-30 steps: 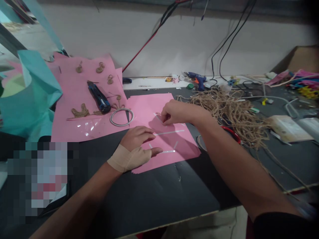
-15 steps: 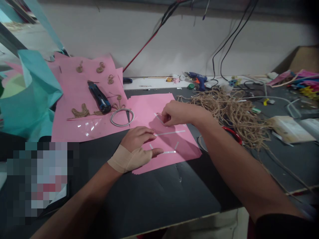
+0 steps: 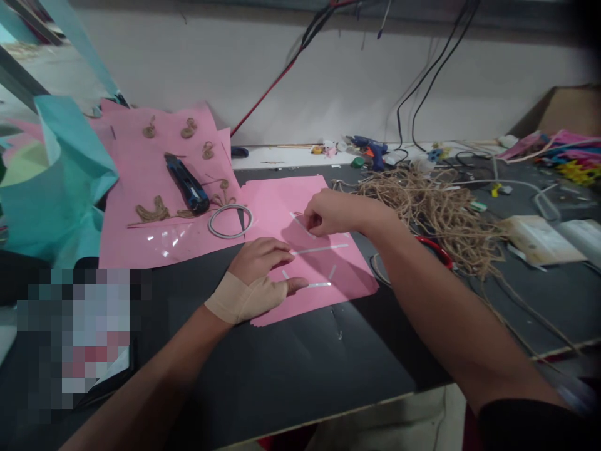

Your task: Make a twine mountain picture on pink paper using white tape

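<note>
A pink paper sheet (image 3: 277, 200) lies on the black table (image 3: 291, 369), with several thin white tape strips (image 3: 320, 249) stuck on it. My left hand (image 3: 258, 275), wrapped in a tan bandage at the wrist, rests flat on the sheet's near left part with its fingers stretched out. My right hand (image 3: 328, 213) is closed in a pinch at the end of a slanted tape strip (image 3: 300, 223) on the sheet's far part; what the fingertips hold is too small to make out.
A larger pink sheet (image 3: 136, 188) at the left carries a blue utility knife (image 3: 186, 183), a white ring (image 3: 230, 221) and small twine knots (image 3: 151, 210). A tangle of jute twine (image 3: 432, 213) lies right of the hands. A blue glue gun (image 3: 370, 150), cables and teal paper (image 3: 61, 175) sit around.
</note>
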`<state>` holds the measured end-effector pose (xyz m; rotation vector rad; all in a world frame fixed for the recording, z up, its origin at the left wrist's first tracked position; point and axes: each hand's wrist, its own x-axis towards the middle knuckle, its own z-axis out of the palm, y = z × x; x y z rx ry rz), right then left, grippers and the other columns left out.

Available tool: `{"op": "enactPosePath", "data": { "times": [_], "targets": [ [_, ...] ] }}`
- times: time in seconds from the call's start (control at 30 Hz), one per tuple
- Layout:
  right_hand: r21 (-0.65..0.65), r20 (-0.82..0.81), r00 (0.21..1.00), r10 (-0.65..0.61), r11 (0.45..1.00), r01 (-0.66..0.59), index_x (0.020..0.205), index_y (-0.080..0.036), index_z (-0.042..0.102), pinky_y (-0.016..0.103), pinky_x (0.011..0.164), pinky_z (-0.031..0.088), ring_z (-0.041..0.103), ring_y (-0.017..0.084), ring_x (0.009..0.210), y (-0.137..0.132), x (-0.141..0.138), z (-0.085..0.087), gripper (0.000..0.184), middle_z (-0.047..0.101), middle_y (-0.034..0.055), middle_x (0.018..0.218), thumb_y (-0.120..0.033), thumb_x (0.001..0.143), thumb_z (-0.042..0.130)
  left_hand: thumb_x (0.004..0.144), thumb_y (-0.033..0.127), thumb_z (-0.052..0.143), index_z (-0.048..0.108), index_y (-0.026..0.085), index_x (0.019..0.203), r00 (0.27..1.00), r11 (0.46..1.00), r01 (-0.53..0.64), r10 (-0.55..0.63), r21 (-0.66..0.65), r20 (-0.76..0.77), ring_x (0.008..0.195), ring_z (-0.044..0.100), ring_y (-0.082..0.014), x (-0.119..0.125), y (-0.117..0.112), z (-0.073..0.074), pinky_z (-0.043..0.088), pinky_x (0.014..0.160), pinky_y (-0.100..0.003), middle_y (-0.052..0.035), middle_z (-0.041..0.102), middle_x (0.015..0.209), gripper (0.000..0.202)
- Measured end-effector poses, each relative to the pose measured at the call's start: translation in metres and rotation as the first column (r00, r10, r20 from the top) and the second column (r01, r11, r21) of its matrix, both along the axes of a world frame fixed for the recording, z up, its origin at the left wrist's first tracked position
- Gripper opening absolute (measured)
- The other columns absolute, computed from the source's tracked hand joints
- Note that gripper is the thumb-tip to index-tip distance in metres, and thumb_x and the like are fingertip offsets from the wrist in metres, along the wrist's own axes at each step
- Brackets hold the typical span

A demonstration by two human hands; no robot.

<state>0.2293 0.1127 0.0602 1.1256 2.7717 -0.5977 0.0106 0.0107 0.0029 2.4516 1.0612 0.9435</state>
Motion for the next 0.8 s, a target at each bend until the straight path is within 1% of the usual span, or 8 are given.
{"op": "enactPosePath", "data": {
  "times": [0.1,0.23,0.3,0.37,0.47,0.57,0.67,0.8],
  "targets": [
    [-0.021,-0.014,1.000,0.016,1.000,-0.016,0.068,-0.018,0.071,0.029,0.062,0.038,0.054,0.013,0.058,0.0001,0.0012,0.0006,0.013,0.067,0.0003,0.063,-0.014,0.070,0.059,0.077,0.049,0.077,0.074,0.018,0.091,1.000,1.000,0.007,-0.007,-0.008,0.010,0.101,0.068,-0.0260,-0.0002,-0.0001,-0.0001,0.055,0.091,-0.047,-0.0097,0.075,0.102,0.034],
    [-0.093,-0.056,0.998,-0.007,0.996,0.002,0.076,-0.018,0.074,0.028,0.062,0.039,0.058,0.013,0.063,0.0019,0.0048,-0.0004,0.012,0.070,0.0007,0.069,-0.018,0.072,0.062,0.077,0.050,0.077,0.074,0.018,0.091,1.000,1.000,0.016,-0.015,-0.016,0.005,0.100,0.068,-0.0262,-0.0012,-0.0003,-0.0002,0.055,0.090,-0.047,-0.0100,0.075,0.102,0.036],
    [-0.099,-0.058,0.998,-0.015,0.995,0.009,0.077,-0.018,0.074,0.027,0.061,0.039,0.058,0.013,0.063,0.0025,0.0056,-0.0010,0.013,0.070,0.0004,0.069,-0.018,0.072,0.062,0.077,0.050,0.077,0.074,0.017,0.092,1.000,1.000,0.019,-0.019,-0.014,0.006,0.099,0.068,-0.0261,-0.0015,-0.0005,0.0000,0.055,0.090,-0.047,-0.0102,0.075,0.102,0.036],
    [-0.070,-0.044,0.999,0.003,0.998,-0.006,0.075,-0.018,0.072,0.027,0.060,0.038,0.057,0.012,0.061,0.0020,0.0046,-0.0014,0.011,0.068,0.0000,0.067,-0.018,0.072,0.061,0.077,0.049,0.077,0.074,0.017,0.092,1.000,1.000,0.020,-0.020,-0.010,0.005,0.099,0.068,-0.0259,-0.0016,-0.0005,0.0002,0.055,0.090,-0.047,-0.0102,0.074,0.102,0.036],
    [-0.010,0.040,0.999,0.022,1.000,-0.022,0.065,-0.018,0.066,0.028,0.057,0.033,0.048,0.011,0.055,-0.0009,0.0010,-0.0027,0.009,0.061,-0.0006,0.059,-0.016,0.071,0.059,0.077,0.049,0.077,0.074,0.017,0.092,1.000,1.000,0.020,-0.020,-0.006,0.004,0.099,0.068,-0.0258,-0.0014,-0.0003,0.0003,0.055,0.090,-0.046,-0.0101,0.075,0.102,0.035],
    [0.002,0.117,0.993,0.001,1.000,-0.001,0.060,-0.018,0.059,0.029,0.054,0.029,0.041,0.011,0.052,-0.0039,-0.0025,-0.0047,0.012,0.055,-0.0008,0.054,-0.016,0.071,0.058,0.077,0.050,0.077,0.074,0.017,0.092,1.000,1.000,0.022,-0.022,-0.002,0.011,0.098,0.068,-0.0258,-0.0011,-0.0001,-0.0002,0.055,0.089,-0.046,-0.0101,0.075,0.100,0.036],
    [0.011,0.138,0.990,-0.022,1.000,0.020,0.058,-0.019,0.052,0.030,0.051,0.027,0.037,0.011,0.050,-0.0049,-0.0042,-0.0047,0.015,0.051,-0.0005,0.054,-0.017,0.072,0.057,0.077,0.050,0.077,0.073,0.016,0.092,1.000,1.000,0.022,-0.022,-0.002,0.018,0.098,0.068,-0.0258,-0.0008,0.0001,-0.0012,0.055,0.089,-0.046,-0.0104,0.075,0.100,0.037],
    [0.067,0.124,0.987,-0.103,0.993,0.095,0.069,-0.018,0.054,0.029,0.054,0.029,0.044,0.013,0.056,-0.0050,-0.0034,0.0002,0.009,0.058,0.0036,0.066,-0.020,0.078,0.057,0.077,0.050,0.077,0.074,0.016,0.092,1.000,1.000,0.019,-0.019,0.009,0.015,0.098,0.068,-0.0260,-0.0007,0.0005,-0.0025,0.055,0.089,-0.046,-0.0107,0.075,0.101,0.038]
  ]
}}
